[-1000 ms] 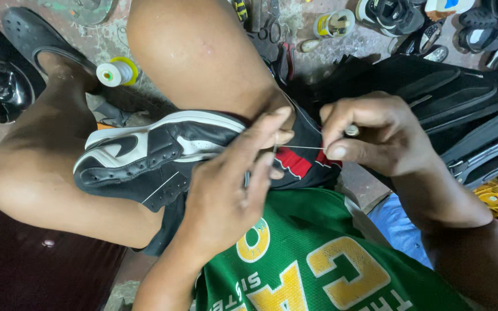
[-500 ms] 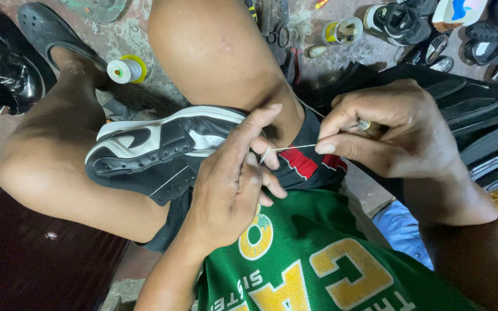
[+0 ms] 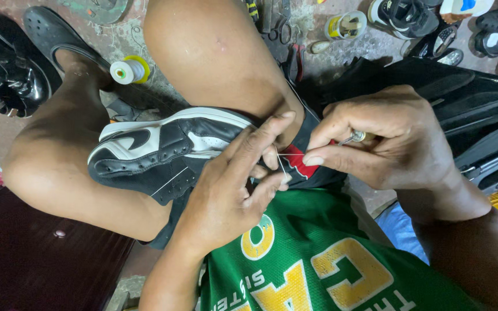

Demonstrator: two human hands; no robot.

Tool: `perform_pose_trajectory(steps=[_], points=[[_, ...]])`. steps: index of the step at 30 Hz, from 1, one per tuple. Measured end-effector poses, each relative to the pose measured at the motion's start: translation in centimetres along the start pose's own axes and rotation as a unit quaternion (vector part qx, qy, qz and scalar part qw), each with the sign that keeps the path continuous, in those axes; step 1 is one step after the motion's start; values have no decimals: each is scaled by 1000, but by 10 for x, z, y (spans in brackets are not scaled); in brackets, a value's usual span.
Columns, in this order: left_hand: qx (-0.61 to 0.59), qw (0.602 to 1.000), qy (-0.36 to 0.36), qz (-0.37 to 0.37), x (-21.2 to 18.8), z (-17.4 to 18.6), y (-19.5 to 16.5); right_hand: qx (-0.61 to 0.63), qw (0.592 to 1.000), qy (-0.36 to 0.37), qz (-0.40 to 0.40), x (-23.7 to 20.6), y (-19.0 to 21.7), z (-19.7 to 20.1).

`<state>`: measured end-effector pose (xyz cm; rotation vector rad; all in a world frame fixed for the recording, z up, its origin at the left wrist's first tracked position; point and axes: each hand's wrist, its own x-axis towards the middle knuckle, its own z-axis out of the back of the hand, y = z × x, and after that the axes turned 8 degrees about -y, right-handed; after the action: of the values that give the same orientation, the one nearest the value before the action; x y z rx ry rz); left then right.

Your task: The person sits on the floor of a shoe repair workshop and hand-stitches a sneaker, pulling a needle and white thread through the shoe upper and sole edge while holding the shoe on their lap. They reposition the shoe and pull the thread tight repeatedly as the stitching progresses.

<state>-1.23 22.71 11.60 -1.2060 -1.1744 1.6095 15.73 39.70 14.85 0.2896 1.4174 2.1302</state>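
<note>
A black and white sneaker lies clamped between my bare knees, toe pointing left. My left hand rests over its heel end, fingers pinching a thin white thread that runs across to the right. My right hand is closed around a small metal-tipped sewing awl, its tip aimed at the shoe's heel. The heel itself is hidden beneath both hands. A red patch on my black shorts shows between the hands.
A spool of white thread stands on the floor beyond my left knee. Black shoes sit at far left, more footwear at the top right, and a roll of tape with scissors nearby.
The view has shifted slightly. My right hand has drawn a little closer to my left, and my left fingers have curled onto the thread at the shoe's heel.
</note>
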Motion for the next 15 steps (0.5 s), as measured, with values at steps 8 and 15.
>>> perform_pose_trajectory(steps=[8, 15], points=[[102, 979, -91, -155, 0, -15, 4, -70, 995, 28, 69, 7, -21, -24], [82, 990, -79, -80, -5, -22, 16, -223, 967, -39, 115, 2, -50, -15]])
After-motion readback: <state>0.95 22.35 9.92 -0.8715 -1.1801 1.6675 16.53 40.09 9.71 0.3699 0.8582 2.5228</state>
